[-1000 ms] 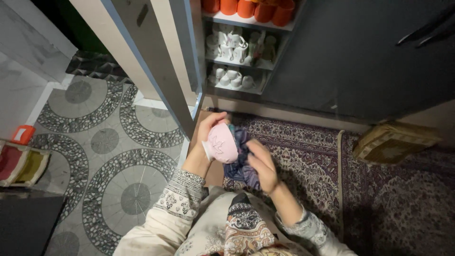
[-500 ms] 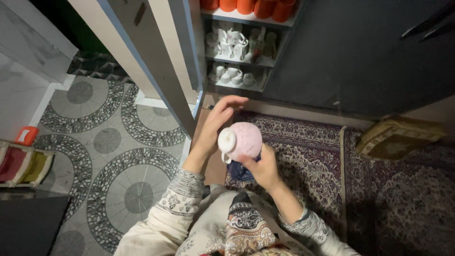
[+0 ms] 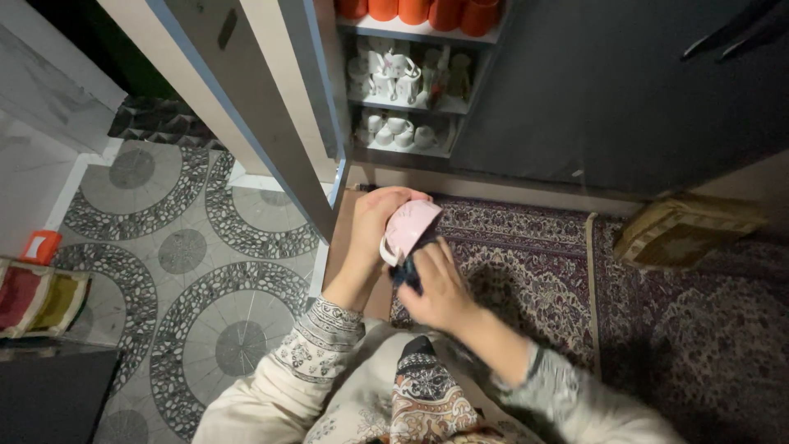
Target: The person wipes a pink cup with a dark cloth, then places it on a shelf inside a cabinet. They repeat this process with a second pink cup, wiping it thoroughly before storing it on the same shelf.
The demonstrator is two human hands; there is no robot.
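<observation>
Both hands meet at the centre of the head view, and we record them closed around the same small group of things. Our left hand point(image 3: 374, 226) curls over a pale pink ceramic cup with a white loop handle point(image 3: 408, 228), fingers wrapped across its upper side; the cup is tilted, its handle turned down and toward us. Our right hand point(image 3: 440, 288) sits just below and to the right, fingers bent around a dark blue cloth point(image 3: 408, 267) pressed against the cup's underside. The cup lies between the two hands, touching both; the left hand carries it, the right works beneath it. We cannot tell how much of the cloth is inside the cup.

Both forearms come up from the lower edge in cream patterned sleeves, elbows apart, wrists converging.

Below the hands lies a patterned dark red carpet point(image 3: 534, 279); to the left, a grey floor of pebble circles point(image 3: 173, 247). Ahead stands an open cupboard, its grey door point(image 3: 246, 90) swung toward us. Its shelves hold white cups point(image 3: 394, 131) and, above, orange pots point(image 3: 411, 10). A tan woven box point(image 3: 682, 230) rests well apart on the right.
</observation>
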